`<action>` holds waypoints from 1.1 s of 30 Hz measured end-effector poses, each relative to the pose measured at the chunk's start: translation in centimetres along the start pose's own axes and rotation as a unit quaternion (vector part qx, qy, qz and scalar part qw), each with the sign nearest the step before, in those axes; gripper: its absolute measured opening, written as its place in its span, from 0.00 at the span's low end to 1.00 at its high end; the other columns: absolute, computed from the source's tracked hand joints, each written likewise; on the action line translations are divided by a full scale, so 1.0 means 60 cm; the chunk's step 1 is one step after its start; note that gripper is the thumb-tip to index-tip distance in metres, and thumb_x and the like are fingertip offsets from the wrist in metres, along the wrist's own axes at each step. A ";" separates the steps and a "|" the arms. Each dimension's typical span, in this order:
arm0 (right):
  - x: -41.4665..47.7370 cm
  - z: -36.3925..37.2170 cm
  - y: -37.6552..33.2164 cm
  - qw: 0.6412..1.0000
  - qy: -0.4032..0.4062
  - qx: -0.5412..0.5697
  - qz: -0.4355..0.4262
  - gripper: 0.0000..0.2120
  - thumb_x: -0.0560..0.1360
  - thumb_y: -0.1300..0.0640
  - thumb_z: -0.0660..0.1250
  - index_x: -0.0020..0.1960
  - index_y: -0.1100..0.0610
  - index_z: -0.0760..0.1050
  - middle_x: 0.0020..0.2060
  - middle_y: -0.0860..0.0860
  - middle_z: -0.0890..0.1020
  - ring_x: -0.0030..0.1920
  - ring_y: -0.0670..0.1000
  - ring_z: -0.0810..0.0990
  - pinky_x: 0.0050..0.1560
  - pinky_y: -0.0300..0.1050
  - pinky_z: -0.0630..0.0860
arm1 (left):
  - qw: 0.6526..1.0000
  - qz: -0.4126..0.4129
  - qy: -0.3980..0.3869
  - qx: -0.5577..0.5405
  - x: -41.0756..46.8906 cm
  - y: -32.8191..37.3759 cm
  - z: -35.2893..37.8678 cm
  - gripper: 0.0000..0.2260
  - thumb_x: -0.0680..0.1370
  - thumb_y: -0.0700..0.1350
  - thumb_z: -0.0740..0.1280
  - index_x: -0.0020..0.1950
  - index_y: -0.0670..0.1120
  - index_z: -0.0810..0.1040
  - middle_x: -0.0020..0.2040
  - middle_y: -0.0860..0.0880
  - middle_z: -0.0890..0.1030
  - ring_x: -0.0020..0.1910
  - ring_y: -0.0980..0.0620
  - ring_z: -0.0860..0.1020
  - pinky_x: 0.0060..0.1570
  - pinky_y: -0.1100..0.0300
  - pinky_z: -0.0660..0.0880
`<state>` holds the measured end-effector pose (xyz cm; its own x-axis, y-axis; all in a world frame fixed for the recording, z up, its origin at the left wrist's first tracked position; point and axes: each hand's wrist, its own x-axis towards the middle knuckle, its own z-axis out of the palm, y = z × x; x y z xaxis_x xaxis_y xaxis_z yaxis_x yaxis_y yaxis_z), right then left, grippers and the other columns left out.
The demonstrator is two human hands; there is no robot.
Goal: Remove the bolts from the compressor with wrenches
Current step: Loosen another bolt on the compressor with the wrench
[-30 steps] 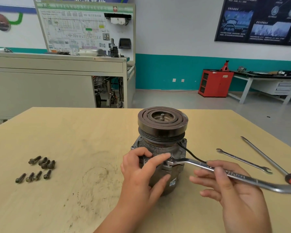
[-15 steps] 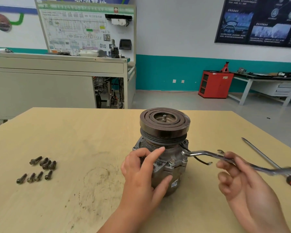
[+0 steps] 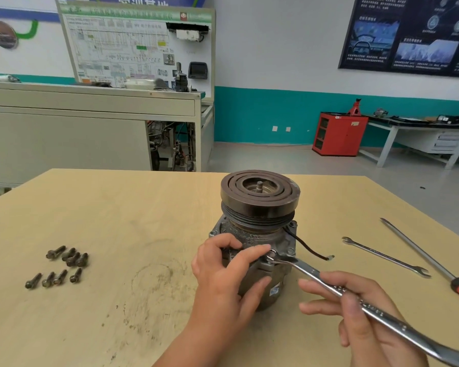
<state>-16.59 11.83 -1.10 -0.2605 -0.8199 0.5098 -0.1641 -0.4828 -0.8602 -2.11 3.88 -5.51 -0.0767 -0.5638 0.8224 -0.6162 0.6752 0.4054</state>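
The grey compressor (image 3: 260, 234) stands upright on the wooden table (image 3: 122, 213), its dark grooved pulley on top. My left hand (image 3: 228, 271) wraps round the front of its body, index finger lying by a bolt (image 3: 271, 253) on the flange. My right hand (image 3: 355, 311) holds the shaft of a long silver wrench (image 3: 326, 284), whose head sits on that bolt. Another bolt (image 3: 292, 224) shows on the flange at the right. Several removed bolts (image 3: 61, 266) lie in two rows at the table's left.
A thin spare wrench (image 3: 384, 256) and a long screwdriver (image 3: 424, 256) with a red handle lie on the table's right side. A black wire (image 3: 309, 249) trails from the compressor to the right. Beyond the table stand a grey bench and a red cabinet.
My right hand swung the wrench off to the right, clear of the compressor, then brought its head back onto the front flange bolt. My left hand kept its hold on the body.
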 end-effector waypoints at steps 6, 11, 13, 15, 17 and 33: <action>0.078 -0.028 0.030 0.964 -0.018 0.184 0.189 0.16 0.80 0.59 0.53 0.37 0.58 0.74 0.22 0.54 0.77 0.18 0.48 0.71 0.19 0.30 0.58 | 1.000 0.012 0.014 -0.019 0.000 0.003 0.005 0.13 0.71 0.51 0.66 0.55 0.59 0.74 0.53 0.53 0.65 0.54 0.53 0.66 0.53 0.48 0.68; 0.159 -0.028 0.046 0.909 -0.067 0.290 0.290 0.09 0.76 0.56 0.56 0.39 0.56 0.70 0.21 0.48 0.68 0.20 0.44 0.64 0.18 0.33 0.61 | 1.000 0.015 0.002 -0.003 -0.001 0.003 -0.005 0.16 0.71 0.53 0.66 0.59 0.60 0.73 0.53 0.52 0.67 0.54 0.52 0.66 0.53 0.43 0.69; 0.147 -0.052 0.044 0.913 -0.055 0.339 0.219 0.09 0.72 0.53 0.58 0.38 0.55 0.75 0.23 0.49 0.71 0.23 0.44 0.69 0.20 0.33 0.64 | 0.999 0.020 0.024 -0.019 0.007 0.010 -0.016 0.17 0.72 0.55 0.67 0.60 0.57 0.73 0.52 0.50 0.68 0.53 0.51 0.68 0.49 0.40 0.72; 0.132 -0.087 0.056 0.932 -0.060 0.320 0.159 0.12 0.72 0.52 0.58 0.41 0.53 0.79 0.28 0.51 0.77 0.28 0.46 0.75 0.22 0.33 0.66 | 0.995 0.080 0.044 -0.037 0.010 0.016 -0.025 0.14 0.76 0.56 0.65 0.59 0.53 0.73 0.52 0.50 0.67 0.51 0.50 0.69 0.48 0.43 0.72; 0.124 -0.128 0.083 0.964 -0.077 0.220 0.125 0.13 0.73 0.53 0.57 0.48 0.54 0.79 0.35 0.54 0.83 0.35 0.48 0.80 0.24 0.34 0.67 | 0.986 0.158 0.031 -0.053 0.004 0.035 -0.026 0.10 0.78 0.54 0.63 0.55 0.51 0.74 0.51 0.52 0.69 0.50 0.52 0.71 0.48 0.52 0.73; 0.173 -0.173 0.201 0.694 -0.374 -0.613 -0.059 0.25 0.80 0.54 0.50 0.75 0.39 0.49 0.74 0.41 0.55 0.73 0.44 0.57 0.69 0.39 0.53 | 0.898 -0.073 -0.404 -0.157 -0.019 0.164 0.124 0.23 0.84 0.47 0.39 0.77 0.39 0.53 0.77 0.41 0.53 0.74 0.50 0.54 0.69 0.63 0.53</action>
<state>-31.14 0.68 -6.07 0.3151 -0.9484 0.0344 -0.9472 -0.3119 0.0744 -13.90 7.61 -5.44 -0.6345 -0.7331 0.2450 -0.4247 0.5955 0.6819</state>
